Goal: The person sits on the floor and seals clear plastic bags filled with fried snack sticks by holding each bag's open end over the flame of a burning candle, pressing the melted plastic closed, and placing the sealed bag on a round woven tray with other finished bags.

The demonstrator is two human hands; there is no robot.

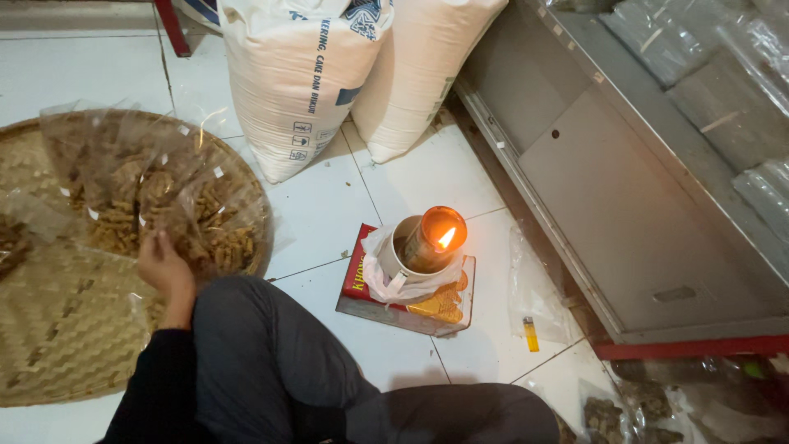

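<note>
Step — left hand [162,265] reaching into snack bags [156,193] on woven tray [57,329], left of candle [434,238]; fingers hidden, grip unclear | right hand unseen | Next — seems to need a firm hold on one bag

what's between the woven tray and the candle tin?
Head view: bare white floor tile between the woven tray and the candle tin; the person's knee sits lower.

Clear plastic bags [144,193] of brown stick-shaped snacks lie on a round woven bamboo tray [57,329] on the white tiled floor, upper left of view. The bags lean and overlap, mouths open and upward, contents settled at the bottom. The left hand [163,267] touches the nearest bag's lower edge.
</note>
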